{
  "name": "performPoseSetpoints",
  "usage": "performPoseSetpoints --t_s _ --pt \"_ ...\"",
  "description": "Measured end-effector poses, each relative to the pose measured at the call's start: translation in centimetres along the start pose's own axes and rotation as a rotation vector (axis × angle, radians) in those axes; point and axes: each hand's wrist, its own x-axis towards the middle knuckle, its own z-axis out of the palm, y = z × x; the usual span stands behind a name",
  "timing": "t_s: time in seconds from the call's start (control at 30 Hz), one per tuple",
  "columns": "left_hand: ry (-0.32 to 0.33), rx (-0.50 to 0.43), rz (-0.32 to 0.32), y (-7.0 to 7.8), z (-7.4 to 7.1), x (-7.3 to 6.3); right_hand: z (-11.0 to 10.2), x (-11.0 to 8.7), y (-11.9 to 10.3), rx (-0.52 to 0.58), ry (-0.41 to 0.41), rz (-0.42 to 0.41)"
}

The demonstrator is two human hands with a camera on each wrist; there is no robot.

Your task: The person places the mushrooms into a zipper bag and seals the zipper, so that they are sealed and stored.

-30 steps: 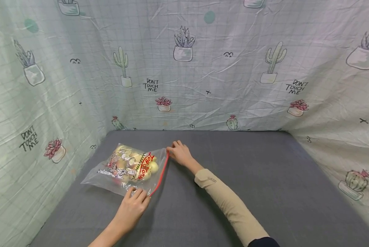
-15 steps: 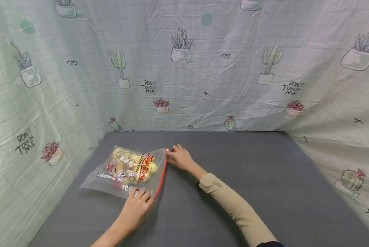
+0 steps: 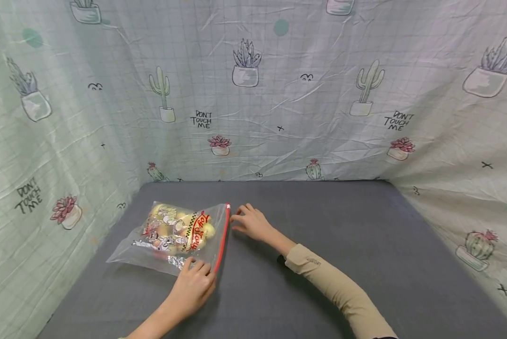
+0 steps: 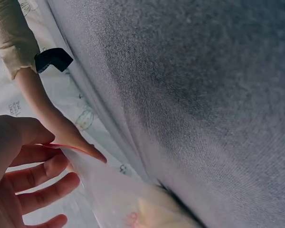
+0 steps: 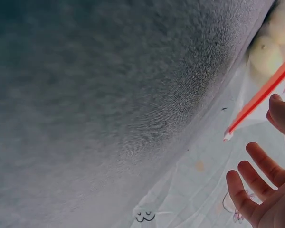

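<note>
A clear zip bag (image 3: 173,235) with red "Toy Story" print and cartoon figures lies on the left half of the grey table. Inside are several round, pale yellow fruit-like things (image 5: 266,56). Its red zip strip (image 3: 223,240) runs along the right edge, with a small white slider (image 5: 228,136) at the far end. My left hand (image 3: 191,287) pinches the near end of the zip edge between thumb and forefinger. Just right of the far end, my right hand (image 3: 253,223) is apart from the bag, its fingers loosely bent around nothing.
Grey cloth covers the table (image 3: 321,226). A pale curtain (image 3: 279,94) printed with cacti hangs along the back and both sides. A dark object (image 4: 53,59) sits at the right sleeve's cuff.
My right hand has let go of the bag's far zip corner and drawn slightly right, exposing the white slider. My left hand still pinches the near end.
</note>
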Motion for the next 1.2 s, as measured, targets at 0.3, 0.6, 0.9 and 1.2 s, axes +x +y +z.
performPoseSetpoints --t_s 0.3,0.6,0.9,1.2 --pt "-0.018 -0.04 -0.056 0.4 0.5 0.7 -1.2 -2.3 0.7 0.019 -0.009 0.009" --pt "-0.03 -0.07 -0.058 0.0 0.8 3.1 -2.2 -4.0 1.9 0.035 0.015 0.021" --pt "-0.087 -0.122 -0.098 -1.9 0.1 7.4 -2.5 -4.9 3.2 0.038 0.058 0.058" --pt "-0.096 -0.141 -0.119 -3.7 0.5 11.3 -2.8 -5.6 4.9 0.051 0.059 0.136"
